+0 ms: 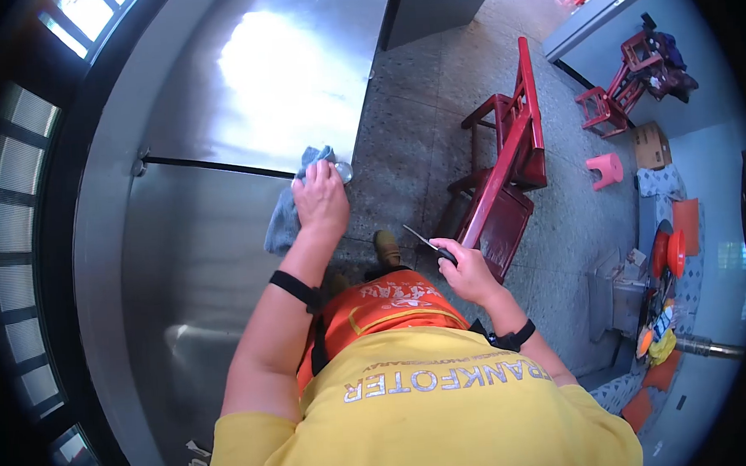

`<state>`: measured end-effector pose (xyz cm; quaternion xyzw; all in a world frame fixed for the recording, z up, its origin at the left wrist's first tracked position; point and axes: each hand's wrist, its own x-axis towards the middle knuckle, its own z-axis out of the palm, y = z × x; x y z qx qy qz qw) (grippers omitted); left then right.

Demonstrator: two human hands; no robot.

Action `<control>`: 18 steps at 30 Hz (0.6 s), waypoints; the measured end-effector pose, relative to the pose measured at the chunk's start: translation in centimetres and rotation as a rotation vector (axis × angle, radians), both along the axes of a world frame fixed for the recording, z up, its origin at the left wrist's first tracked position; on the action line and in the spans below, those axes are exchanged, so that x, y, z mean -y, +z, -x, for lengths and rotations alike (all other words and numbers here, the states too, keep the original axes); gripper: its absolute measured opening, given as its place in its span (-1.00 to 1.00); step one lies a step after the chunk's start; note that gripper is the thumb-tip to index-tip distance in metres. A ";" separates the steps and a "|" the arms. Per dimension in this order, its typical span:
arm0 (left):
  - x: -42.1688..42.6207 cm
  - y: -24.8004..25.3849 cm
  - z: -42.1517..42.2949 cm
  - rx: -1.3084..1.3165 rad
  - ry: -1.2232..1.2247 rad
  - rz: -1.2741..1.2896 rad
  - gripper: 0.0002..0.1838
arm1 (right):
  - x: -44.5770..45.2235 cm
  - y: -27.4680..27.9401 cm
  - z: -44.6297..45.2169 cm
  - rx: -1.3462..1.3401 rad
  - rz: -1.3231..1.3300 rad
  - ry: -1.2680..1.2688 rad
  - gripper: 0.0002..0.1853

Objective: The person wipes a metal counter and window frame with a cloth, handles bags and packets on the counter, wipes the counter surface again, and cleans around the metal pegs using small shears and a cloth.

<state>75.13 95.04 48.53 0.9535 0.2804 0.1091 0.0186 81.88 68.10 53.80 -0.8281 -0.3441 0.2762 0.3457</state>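
Observation:
My left hand (pixel 321 200) is closed on a blue-grey cloth (pixel 283 222) at the edge of a shiny metal surface (pixel 190 129). A round, glassy or shiny object (pixel 344 172) shows just beside its fingers; whether the hand touches it I cannot tell. My right hand (pixel 470 276), closed around a black handle, holds a small knife (pixel 424 240) with its narrow blade pointing up and left. The knife is in front of the red wooden chair, apart from the cloth.
A red wooden chair (pixel 526 132) stands on the speckled floor (pixel 419 146) to the right. Beyond it are a pink stool (pixel 606 170), a cardboard box (pixel 652 146) and stacked red stools (pixel 607 111). At left runs a barred window (pixel 27 226).

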 end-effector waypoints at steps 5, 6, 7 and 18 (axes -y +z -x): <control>1.0 0.8 0.1 0.095 0.159 0.347 -0.75 | -1.7 1.1 -3.0 -0.054 0.038 0.032 -0.65; 1.1 1.0 0.1 0.128 0.222 0.432 -0.74 | -2.1 1.1 -3.5 -0.051 0.023 0.051 -0.65; 1.1 1.1 0.1 0.128 0.236 0.436 -0.74 | -2.4 0.9 -3.9 -0.075 0.027 0.050 -0.66; 4.0 -1.2 3.1 0.503 0.491 1.463 -0.75 | -4.0 0.8 -6.3 -0.055 0.102 0.136 -0.66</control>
